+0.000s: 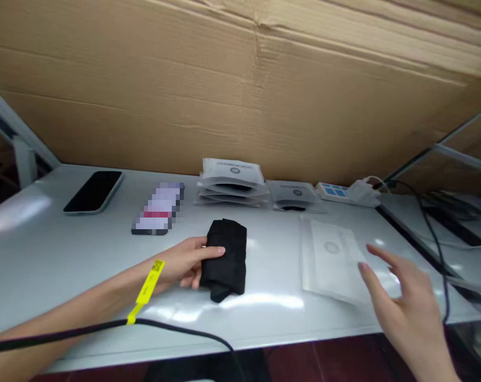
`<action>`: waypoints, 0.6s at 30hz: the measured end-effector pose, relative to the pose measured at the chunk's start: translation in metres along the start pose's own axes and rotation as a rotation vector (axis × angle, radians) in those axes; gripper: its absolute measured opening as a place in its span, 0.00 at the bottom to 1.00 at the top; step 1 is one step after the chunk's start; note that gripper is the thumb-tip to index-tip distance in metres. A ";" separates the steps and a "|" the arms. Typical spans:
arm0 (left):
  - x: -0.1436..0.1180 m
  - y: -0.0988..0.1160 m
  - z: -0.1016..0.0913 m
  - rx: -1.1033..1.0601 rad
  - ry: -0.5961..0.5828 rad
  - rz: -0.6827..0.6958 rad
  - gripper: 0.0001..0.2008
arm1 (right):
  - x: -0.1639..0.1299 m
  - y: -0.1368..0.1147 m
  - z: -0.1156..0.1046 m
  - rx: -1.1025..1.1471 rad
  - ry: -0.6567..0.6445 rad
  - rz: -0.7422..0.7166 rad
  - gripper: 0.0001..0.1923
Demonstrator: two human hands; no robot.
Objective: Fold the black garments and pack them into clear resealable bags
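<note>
1. Left forearm (101,294): bare, slants up rightward from lower left corner.
2. Left hand (188,259): closed in a pinch grip. Thumb (212,253) nearly straight, laid over the top; lower fingers (190,279) curled.
3. Right hand (413,300): thumb and forefinger (385,257) parted, both tips toward upper left.
4. Right wrist (435,350): bare, near bottom edge.

i hold a black cloth (227,270) folded into a rough rectangle, its near corner poking out; to its right a translucent whitish pouch (333,270) lies flat, round logo (331,247) up.
</note>
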State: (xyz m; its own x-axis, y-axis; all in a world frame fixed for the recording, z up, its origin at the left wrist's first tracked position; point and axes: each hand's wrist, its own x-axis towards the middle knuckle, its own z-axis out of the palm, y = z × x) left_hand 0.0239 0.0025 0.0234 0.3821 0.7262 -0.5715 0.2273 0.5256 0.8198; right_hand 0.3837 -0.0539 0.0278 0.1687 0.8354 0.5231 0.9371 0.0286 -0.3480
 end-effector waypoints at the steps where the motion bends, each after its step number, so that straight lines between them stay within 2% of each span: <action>1: 0.002 -0.001 0.000 -0.037 0.002 0.017 0.24 | -0.004 -0.019 0.004 0.048 -0.006 -0.028 0.18; 3: 0.006 -0.004 0.001 -0.113 -0.004 0.052 0.24 | -0.014 -0.060 0.018 0.165 -0.059 -0.148 0.13; 4: 0.007 -0.005 0.001 -0.139 -0.003 0.076 0.24 | -0.020 -0.079 0.027 0.226 -0.145 -0.211 0.13; 6: 0.009 -0.008 0.003 -0.182 0.006 0.127 0.24 | -0.030 -0.111 0.046 0.358 -0.231 -0.347 0.19; 8: 0.009 -0.009 0.003 -0.209 0.008 0.160 0.22 | -0.038 -0.134 0.064 0.430 -0.296 -0.372 0.25; 11: 0.009 -0.012 0.004 -0.214 -0.001 0.207 0.22 | -0.041 -0.154 0.081 0.502 -0.318 -0.336 0.27; 16: 0.010 -0.014 0.005 -0.167 -0.009 0.292 0.21 | -0.036 -0.163 0.087 0.608 -0.283 -0.177 0.16; 18: 0.011 -0.017 0.005 -0.076 0.055 0.348 0.19 | -0.034 -0.161 0.086 0.637 -0.267 -0.111 0.11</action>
State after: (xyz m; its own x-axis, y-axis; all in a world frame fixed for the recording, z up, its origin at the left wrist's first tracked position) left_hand 0.0285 -0.0007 0.0037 0.3752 0.8893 -0.2615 0.0239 0.2727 0.9618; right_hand 0.2005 -0.0399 -0.0007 -0.0752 0.9129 0.4013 0.5686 0.3698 -0.7348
